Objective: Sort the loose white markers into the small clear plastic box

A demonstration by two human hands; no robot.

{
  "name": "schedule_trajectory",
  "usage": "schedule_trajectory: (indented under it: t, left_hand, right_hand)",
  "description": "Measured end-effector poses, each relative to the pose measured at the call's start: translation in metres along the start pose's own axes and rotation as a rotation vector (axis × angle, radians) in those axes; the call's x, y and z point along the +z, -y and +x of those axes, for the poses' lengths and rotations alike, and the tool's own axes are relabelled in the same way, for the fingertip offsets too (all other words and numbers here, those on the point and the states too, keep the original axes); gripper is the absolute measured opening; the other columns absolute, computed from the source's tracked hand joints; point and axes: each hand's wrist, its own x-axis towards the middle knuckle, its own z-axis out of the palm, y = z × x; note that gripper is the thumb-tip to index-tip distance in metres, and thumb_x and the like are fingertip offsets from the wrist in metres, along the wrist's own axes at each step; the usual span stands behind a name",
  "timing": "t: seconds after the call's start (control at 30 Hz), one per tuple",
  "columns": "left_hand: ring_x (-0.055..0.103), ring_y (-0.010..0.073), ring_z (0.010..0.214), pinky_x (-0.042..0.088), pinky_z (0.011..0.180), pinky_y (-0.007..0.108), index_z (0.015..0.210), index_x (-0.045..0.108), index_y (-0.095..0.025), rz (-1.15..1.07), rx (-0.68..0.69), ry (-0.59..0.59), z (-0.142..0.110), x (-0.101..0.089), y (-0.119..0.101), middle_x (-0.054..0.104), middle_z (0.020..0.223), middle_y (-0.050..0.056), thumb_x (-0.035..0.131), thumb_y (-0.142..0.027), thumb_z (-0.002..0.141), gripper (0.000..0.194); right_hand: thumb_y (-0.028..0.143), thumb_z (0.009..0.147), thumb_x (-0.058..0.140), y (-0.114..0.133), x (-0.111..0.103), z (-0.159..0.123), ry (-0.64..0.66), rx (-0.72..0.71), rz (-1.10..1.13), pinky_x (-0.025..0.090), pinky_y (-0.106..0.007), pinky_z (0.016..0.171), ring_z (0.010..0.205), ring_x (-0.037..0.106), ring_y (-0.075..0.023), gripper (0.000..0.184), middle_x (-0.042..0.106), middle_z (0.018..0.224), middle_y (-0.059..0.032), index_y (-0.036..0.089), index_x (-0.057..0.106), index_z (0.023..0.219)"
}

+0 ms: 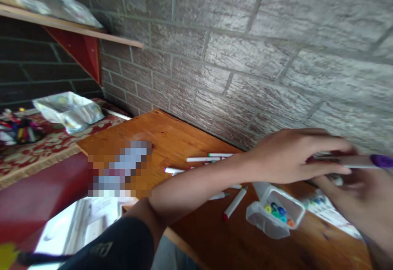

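Note:
My left hand (302, 155) reaches across to the right, its thumb and fingers closed on a whitish marker with a purple end (359, 162). Close below it, my right hand (359, 200) is blurred, its fingers curled around something pale that I cannot make out. Under the hands stands an open translucent plastic box (299, 210), with several round coloured ends in yellow, green, blue and orange inside. A white marker with a red end (235, 203) lies left of the box. More white markers (201, 159) lie scattered behind my left forearm, which partly hides them.
The wooden table (172, 132) meets a brick wall (215, 73). A white printed sheet or package (334, 216) lies right of the box. At left are a pixelated object (129, 161), an open white case (58, 229), a fabric-like basket (67, 108), pens (21, 128) and a shelf (70, 24).

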Motion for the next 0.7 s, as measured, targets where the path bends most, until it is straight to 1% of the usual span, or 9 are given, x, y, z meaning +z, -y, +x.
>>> schedule_trajectory:
  t: [0.03,0.1,0.17,0.23,0.27,0.33,0.5,0.6,0.7]
  left_hand:
    - [0.076,0.0189,0.12,0.062,0.104,0.028,0.12,0.075,-0.012,-0.001,0.021,0.022,-0.002,-0.001,-0.002,0.079,0.121,0.005,0.067,-0.02,0.105,0.019]
    - [0.077,0.0196,0.114,0.063,0.1,0.03,0.118,0.076,-0.013,-0.033,0.036,-0.009,-0.005,-0.004,-0.004,0.08,0.118,0.007,0.066,-0.018,0.105,0.017]
    - [0.078,0.0177,0.098,0.064,0.087,0.027,0.113,0.078,-0.014,-0.066,0.021,-0.071,-0.007,-0.005,-0.003,0.08,0.113,0.008,0.068,-0.021,0.104,0.014]
    - [0.072,0.0119,0.075,0.06,0.073,0.024,0.112,0.078,-0.017,-0.054,-0.016,-0.113,-0.009,-0.004,-0.003,0.08,0.104,0.005,0.071,-0.019,0.103,0.012]
    - [0.067,0.0107,0.07,0.058,0.067,0.023,0.11,0.079,-0.018,-0.054,-0.012,-0.144,-0.009,-0.003,-0.003,0.079,0.101,0.004,0.073,-0.02,0.101,0.011]
    - [0.069,0.0115,0.076,0.058,0.068,0.022,0.111,0.08,-0.019,-0.067,0.012,-0.146,-0.01,0.001,-0.006,0.079,0.1,0.004,0.072,-0.019,0.102,0.012]
    - [0.075,0.0138,0.093,0.063,0.083,0.025,0.113,0.079,-0.017,-0.036,0.059,-0.183,-0.011,0.009,-0.018,0.08,0.107,0.006,0.07,-0.007,0.098,0.02]
    - [0.076,0.0133,0.095,0.064,0.086,0.024,0.112,0.079,-0.017,-0.01,0.067,-0.19,-0.011,0.01,-0.023,0.081,0.107,0.005,0.071,-0.004,0.096,0.022]
    - [0.077,0.0135,0.092,0.065,0.084,0.024,0.111,0.08,-0.019,0.017,0.066,-0.201,-0.01,0.011,-0.025,0.081,0.103,0.004,0.074,-0.008,0.097,0.019]
  right_hand:
    - [0.042,0.096,0.081,-0.002,0.0,0.001,-0.028,-0.048,-0.044,0.048,-0.044,0.057,0.068,0.07,-0.0238,0.019,0.074,0.082,-0.0089,0.034,0.07,0.083]
    - [0.034,0.097,0.079,-0.001,0.004,0.004,-0.02,-0.149,-0.045,0.056,-0.043,0.07,0.08,0.076,-0.0273,0.014,0.078,0.085,-0.0082,0.032,0.072,0.085]
    - [0.029,0.098,0.077,0.001,0.008,0.007,-0.037,-0.208,-0.017,0.059,-0.041,0.078,0.087,0.077,-0.0269,0.004,0.081,0.095,-0.0065,0.03,0.075,0.094]
    - [0.02,0.099,0.074,0.001,0.01,0.008,-0.051,-0.196,0.042,0.059,-0.039,0.083,0.091,0.076,-0.0239,0.008,0.083,0.102,-0.0058,0.027,0.077,0.1]
    - [0.017,0.099,0.075,0.0,0.01,0.007,-0.058,-0.191,0.064,0.059,-0.037,0.082,0.09,0.076,-0.0226,0.011,0.083,0.102,-0.0055,0.026,0.078,0.104]
    - [0.014,0.098,0.075,-0.001,0.007,0.005,-0.063,-0.196,0.09,0.058,-0.036,0.084,0.091,0.076,-0.0215,0.017,0.083,0.102,-0.0055,0.025,0.08,0.11]
    - [0.016,0.1,0.075,-0.001,-0.004,-0.001,-0.049,-0.221,0.138,0.059,-0.04,0.089,0.098,0.077,-0.0227,0.023,0.084,0.11,-0.0098,0.023,0.081,0.121]
    - [0.018,0.101,0.075,0.0,-0.009,-0.001,-0.03,-0.238,0.152,0.06,-0.04,0.089,0.099,0.077,-0.0228,0.026,0.084,0.112,-0.0103,0.023,0.081,0.126]
    - [0.022,0.104,0.071,0.0,-0.011,-0.001,0.01,-0.238,0.163,0.061,-0.04,0.087,0.098,0.078,-0.0227,0.026,0.085,0.112,-0.0101,0.025,0.081,0.128]
